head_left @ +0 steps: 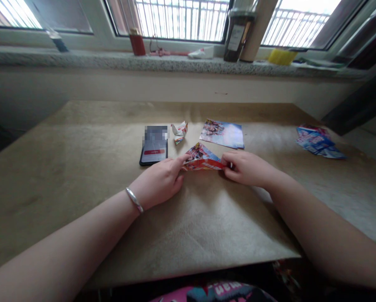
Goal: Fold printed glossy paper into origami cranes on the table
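Note:
A colourful printed sheet of paper (203,157), folded to a triangle with a red strip along its near edge, lies on the table between my hands. My left hand (162,178) has its fingers on the paper's left corner, pressing or gripping it; the thumb is partly tucked below. At the right corner, my right hand (242,167) pinches the paper between thumb and curled fingers. Just beyond my left hand lies a phone (154,152) with a lit, partly blurred screen. A small folded paper figure (180,132) stands beside the phone.
Flat printed sheets (223,133) lie behind the folded paper. Further right is a loose pile of blue and red printed papers (320,142). Along the granite windowsill (90,62) stand a red container (137,42), a dark jar (236,37) and a yellow object (282,56).

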`<move>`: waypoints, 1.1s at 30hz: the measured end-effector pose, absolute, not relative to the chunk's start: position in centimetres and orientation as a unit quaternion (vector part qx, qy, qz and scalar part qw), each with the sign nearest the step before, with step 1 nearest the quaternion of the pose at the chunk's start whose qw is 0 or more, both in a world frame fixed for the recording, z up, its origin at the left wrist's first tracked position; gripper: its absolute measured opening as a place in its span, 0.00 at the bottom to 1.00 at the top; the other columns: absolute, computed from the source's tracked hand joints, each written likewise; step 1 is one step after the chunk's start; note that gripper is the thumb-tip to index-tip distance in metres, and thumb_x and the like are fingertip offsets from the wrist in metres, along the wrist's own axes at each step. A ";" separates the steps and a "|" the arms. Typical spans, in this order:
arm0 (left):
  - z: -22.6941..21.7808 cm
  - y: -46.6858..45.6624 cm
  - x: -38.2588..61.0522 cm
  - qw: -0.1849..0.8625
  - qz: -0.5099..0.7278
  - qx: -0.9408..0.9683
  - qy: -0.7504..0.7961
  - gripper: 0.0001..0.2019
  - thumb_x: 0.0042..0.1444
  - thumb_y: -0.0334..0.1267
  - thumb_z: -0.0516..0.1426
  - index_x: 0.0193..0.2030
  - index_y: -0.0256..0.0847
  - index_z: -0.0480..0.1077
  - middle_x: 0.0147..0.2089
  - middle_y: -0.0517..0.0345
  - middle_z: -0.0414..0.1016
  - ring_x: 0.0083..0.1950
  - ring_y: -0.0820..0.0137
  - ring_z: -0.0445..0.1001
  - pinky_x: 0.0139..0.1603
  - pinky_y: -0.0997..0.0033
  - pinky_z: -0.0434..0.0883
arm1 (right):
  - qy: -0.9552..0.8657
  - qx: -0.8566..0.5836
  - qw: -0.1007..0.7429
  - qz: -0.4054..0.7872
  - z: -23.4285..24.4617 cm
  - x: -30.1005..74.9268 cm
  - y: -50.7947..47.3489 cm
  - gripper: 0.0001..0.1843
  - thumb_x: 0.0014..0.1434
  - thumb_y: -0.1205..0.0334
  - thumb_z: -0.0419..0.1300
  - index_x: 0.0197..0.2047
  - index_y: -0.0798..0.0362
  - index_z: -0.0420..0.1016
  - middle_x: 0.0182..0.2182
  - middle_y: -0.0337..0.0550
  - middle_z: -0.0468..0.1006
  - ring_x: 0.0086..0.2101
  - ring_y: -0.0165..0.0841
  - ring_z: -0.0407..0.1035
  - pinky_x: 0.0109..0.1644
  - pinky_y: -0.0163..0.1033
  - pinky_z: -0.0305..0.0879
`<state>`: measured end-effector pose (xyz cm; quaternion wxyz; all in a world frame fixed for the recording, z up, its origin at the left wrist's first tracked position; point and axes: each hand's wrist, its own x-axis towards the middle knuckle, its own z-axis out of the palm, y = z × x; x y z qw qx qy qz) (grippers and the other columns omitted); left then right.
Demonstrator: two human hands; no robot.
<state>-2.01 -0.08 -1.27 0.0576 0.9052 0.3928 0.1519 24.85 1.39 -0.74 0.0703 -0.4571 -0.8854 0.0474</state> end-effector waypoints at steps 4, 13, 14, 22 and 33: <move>-1.4 -0.2 -2.1 0.062 0.203 0.907 0.363 0.27 0.55 0.29 0.51 0.63 0.39 0.50 0.58 0.44 0.63 0.55 0.62 0.69 0.56 0.59 0.69 | -0.869 -0.486 0.080 0.054 -0.8 24.6 1.6 0.04 0.55 0.62 0.53 0.31 0.52 0.67 0.28 0.43 0.74 0.28 0.31 0.64 0.32 0.35 0.58; -2.0 0.0 -2.1 -0.007 0.173 0.922 0.345 0.24 0.56 0.29 0.52 0.61 0.40 0.61 0.65 0.44 0.46 0.57 0.60 0.66 0.58 0.57 0.69 | -0.831 -0.529 0.141 0.096 -1.6 24.1 1.7 0.10 0.56 0.64 0.53 0.41 0.53 0.69 0.31 0.43 0.76 0.29 0.31 0.67 0.33 0.36 0.61; -2.0 0.0 -2.1 -0.013 0.169 0.923 0.346 0.24 0.56 0.30 0.53 0.61 0.39 0.61 0.66 0.44 0.46 0.57 0.60 0.66 0.59 0.57 0.69 | -0.828 -0.530 0.151 0.106 -1.8 24.2 1.8 0.14 0.56 0.64 0.54 0.46 0.54 0.68 0.32 0.42 0.76 0.29 0.31 0.67 0.34 0.36 0.62; -1.2 -0.2 -1.9 -0.091 0.100 0.939 0.315 0.19 0.60 0.39 0.52 0.57 0.35 0.67 0.65 0.46 0.59 0.66 0.56 0.55 0.67 0.54 0.56 | -0.856 -0.477 0.187 0.078 -2.1 23.8 1.9 0.27 0.58 0.65 0.53 0.61 0.51 0.61 0.43 0.46 0.75 0.37 0.33 0.70 0.43 0.39 0.67; -2.2 0.0 -1.9 -0.020 0.033 0.947 0.318 0.27 0.63 0.49 0.48 0.65 0.37 0.56 0.70 0.50 0.49 0.71 0.63 0.46 0.69 0.60 0.50 | -0.923 -0.334 0.192 0.012 -2.7 23.1 1.7 0.16 0.61 0.67 0.51 0.47 0.49 0.76 0.48 0.49 0.72 0.46 0.36 0.67 0.50 0.45 0.67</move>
